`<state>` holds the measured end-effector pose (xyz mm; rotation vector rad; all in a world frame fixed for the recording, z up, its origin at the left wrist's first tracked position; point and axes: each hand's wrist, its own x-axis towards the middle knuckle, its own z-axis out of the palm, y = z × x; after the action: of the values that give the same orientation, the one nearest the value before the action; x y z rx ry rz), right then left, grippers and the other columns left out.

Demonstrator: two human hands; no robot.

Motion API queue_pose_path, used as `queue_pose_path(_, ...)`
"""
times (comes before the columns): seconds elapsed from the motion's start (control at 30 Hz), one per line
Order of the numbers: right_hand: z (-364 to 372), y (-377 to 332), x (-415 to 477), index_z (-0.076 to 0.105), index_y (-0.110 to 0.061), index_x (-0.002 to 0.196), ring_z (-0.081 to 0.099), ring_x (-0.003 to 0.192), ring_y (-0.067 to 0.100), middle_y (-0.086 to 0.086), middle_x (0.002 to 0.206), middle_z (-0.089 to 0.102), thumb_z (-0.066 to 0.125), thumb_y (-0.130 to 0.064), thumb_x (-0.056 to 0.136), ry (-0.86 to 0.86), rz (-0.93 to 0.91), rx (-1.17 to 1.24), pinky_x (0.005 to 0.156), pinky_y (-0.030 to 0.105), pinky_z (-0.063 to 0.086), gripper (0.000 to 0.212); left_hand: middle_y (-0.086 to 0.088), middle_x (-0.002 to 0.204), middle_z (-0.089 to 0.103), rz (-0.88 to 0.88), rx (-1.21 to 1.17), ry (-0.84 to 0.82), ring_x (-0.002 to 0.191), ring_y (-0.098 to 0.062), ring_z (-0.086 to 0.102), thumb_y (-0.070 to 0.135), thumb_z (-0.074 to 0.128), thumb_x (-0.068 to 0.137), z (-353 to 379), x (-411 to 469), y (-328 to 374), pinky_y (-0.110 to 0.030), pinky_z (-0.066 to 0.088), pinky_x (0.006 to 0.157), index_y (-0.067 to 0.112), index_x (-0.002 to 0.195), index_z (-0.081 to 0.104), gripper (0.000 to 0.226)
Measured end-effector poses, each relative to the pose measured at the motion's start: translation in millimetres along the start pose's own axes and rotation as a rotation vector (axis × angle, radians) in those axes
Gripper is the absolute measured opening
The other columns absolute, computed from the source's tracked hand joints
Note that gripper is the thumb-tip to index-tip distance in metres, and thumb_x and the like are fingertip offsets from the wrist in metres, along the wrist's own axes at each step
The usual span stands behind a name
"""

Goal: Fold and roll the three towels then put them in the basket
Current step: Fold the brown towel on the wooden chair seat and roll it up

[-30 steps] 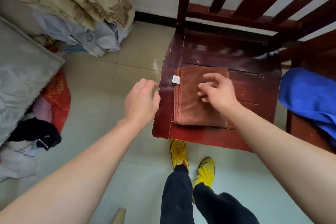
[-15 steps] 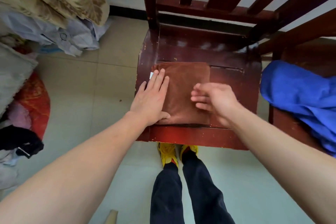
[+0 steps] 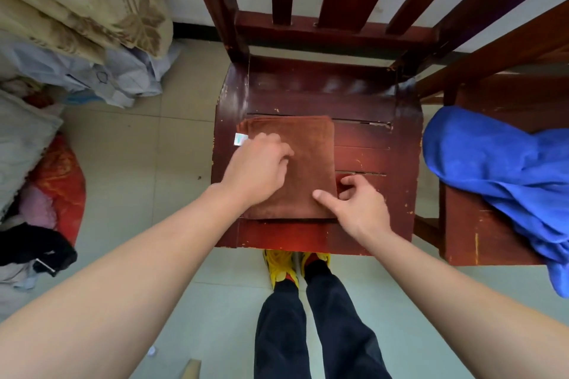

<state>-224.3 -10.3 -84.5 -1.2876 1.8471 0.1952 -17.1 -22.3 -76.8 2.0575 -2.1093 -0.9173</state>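
- On the seat of a dark red wooden chair (image 3: 369, 95), a brown towel (image 3: 311, 151) is laid flat, folded into a neat rectangle.
- A small white label (image 3: 239, 139) is sewn at the towel's far left edge; its print is too small to be read.
- The towel's cloth is seen to be soft and short-piled, with stacked layers showing along the left side. The chair's lacquer is glossy, chipped at the edges, and the seat is made of slats with narrow gaps.
- The left hand (image 3: 257, 172) is rested on the left half of the towel, knuckles up and fingers curled under. Whether any cloth is gripped cannot be told.
- The right hand (image 3: 360, 206) is set at the towel's near right corner: the thumb is laid on top of the cloth and the fingers are curled in against the right edge, so the corner is pinched.
- A crumpled blue towel (image 3: 492, 169) is draped over a second wooden chair (image 3: 480, 234) just beside the first, on the right.
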Motion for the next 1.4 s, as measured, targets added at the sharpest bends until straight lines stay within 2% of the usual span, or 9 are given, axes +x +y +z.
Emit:
queue_pose_path(0.23, -10.6, 4.0, 23.5, 0.061, -0.021, 0.069, 0.065, 0.074, 0.021, -0.003, 0.074, 0.069, 0.083, -0.031, 0.066, -0.091, 0.038, 0.25, 0.069, 0.036, 0.053, 0.024, -0.012, 0.081, 0.069, -0.682, -0.912, -0.254, 0.067, -0.019, 0.065, 0.013, 0.056, 0.092, 2.4, 44.6, 14.7, -0.025, 0.053, 0.061, 0.007, 0.092, 0.064, 0.01)
queue_pose_path(0.33, -40.9, 7.8, 31.4, 0.054, -0.022, 0.071, 0.058, 0.071, 0.021, -0.003, 0.071, 0.062, 0.078, -0.018, 0.07, -0.045, -0.082, 0.269, 0.062, 0.031, 0.044, 0.024, -0.021, 0.093, 0.07, -0.845, -1.163, -0.3, 0.081, -0.029, 0.071, 0.049, 0.062, 0.086, -0.3, 50.4, 27.0, -0.034, 0.059, 0.071, 0.003, 0.11, 0.056, 0.052)
queue_pose_path(0.47, -49.7, -0.2, 12.0, 0.042, -0.026, 0.086, 0.047, 0.078, 0.019, -0.005, 0.087, 0.049, 0.07, -0.012, 0.067, 0.109, -0.5, -0.125, 0.061, 0.033, 0.035, 0.037, -0.019, 0.103, 0.064, -1.033, -1.36, -0.29, 0.088, -0.033, 0.068, 0.08, 0.065, 0.057, -7.1, 64.3, 43.7, -0.041, 0.058, 0.07, 0.013, 0.115, 0.047, 0.09)
queue_pose_path(0.6, -36.8, -3.4, -13.2, 0.054, -0.013, 0.096, 0.05, 0.085, 0.029, 0.007, 0.095, 0.052, 0.073, -0.01, 0.067, 0.18, -0.717, -0.484, 0.059, 0.033, 0.033, 0.035, -0.012, 0.109, 0.06, -1.093, -1.292, -0.068, 0.092, -0.03, 0.062, 0.027, 0.074, 0.072, -9.0, 65.5, 44.9, -0.034, 0.054, 0.053, 0.013, 0.114, 0.052, 0.049)
queue_pose_path(0.67, -33.6, 2.5, -22.2, 0.059, -0.013, 0.106, 0.053, 0.094, 0.031, 0.007, 0.103, 0.056, 0.069, -0.018, 0.075, 0.15, -0.691, -0.582, 0.068, 0.037, 0.039, 0.033, -0.013, 0.101, 0.063, -1.072, -1.276, 0.005, 0.096, -0.031, 0.064, 0.002, 0.065, 0.072, -7.8, 53.7, 33.2, -0.033, 0.054, 0.053, 0.009, 0.102, 0.058, 0.031)
queue_pose_path(0.8, -29.4, 15.8, -41.8, 0.068, -0.017, 0.114, 0.053, 0.108, 0.027, 0.004, 0.115, 0.061, 0.059, -0.037, 0.089, 0.117, -0.681, -0.602, 0.083, 0.041, 0.042, 0.033, -0.008, 0.094, 0.065, -0.845, -1.065, 0.04, 0.09, -0.027, 0.063, -0.004, 0.065, 0.073, -0.8, 19.4, 14.7, -0.044, 0.056, 0.074, 0.019, 0.091, 0.056, 0.03)
queue_pose_path(0.87, -25.5, 15.0, -44.8, 0.069, -0.016, 0.11, 0.054, 0.099, 0.027, 0.005, 0.107, 0.061, 0.06, -0.03, 0.09, 0.11, -0.69, -0.569, 0.076, 0.04, 0.043, 0.026, -0.003, 0.094, 0.063, -0.626, -0.709, 0.121, 0.09, -0.025, 0.061, 0.003, 0.069, 0.074, 3.9, 4.6, 12.8, -0.038, 0.052, 0.08, 0.02, 0.099, 0.053, 0.034)
queue_pose_path(1.0, -10.3, 6.8, -40.6, 0.06, -0.014, 0.102, 0.055, 0.087, 0.026, 0.002, 0.097, 0.055, 0.058, -0.016, 0.09, -0.147, -0.678, -0.409, 0.068, 0.039, 0.048, 0.013, -0.014, 0.095, 0.053, -0.063, 0.194, 0.237, 0.086, -0.034, 0.051, 0.0, 0.068, 0.069, 13.5, -8.2, 17.6, -0.035, 0.035, 0.056, 0.01, 0.099, 0.053, 0.036)
queue_pose_path(1.4, 19.4, -7.2, -20.4, 0.046, -0.014, 0.105, 0.047, 0.08, 0.023, 0.007, 0.104, 0.048, 0.051, -0.001, 0.089, -0.232, -0.486, -0.466, 0.059, 0.035, 0.036, 0.021, -0.008, 0.106, 0.048, -0.025, 0.119, -0.113, 0.095, -0.028, 0.047, -0.006, 0.051, 0.075, 23.8, 9.9, 4.5, -0.035, 0.034, 0.063, 0.014, 0.109, 0.042, 0.04)
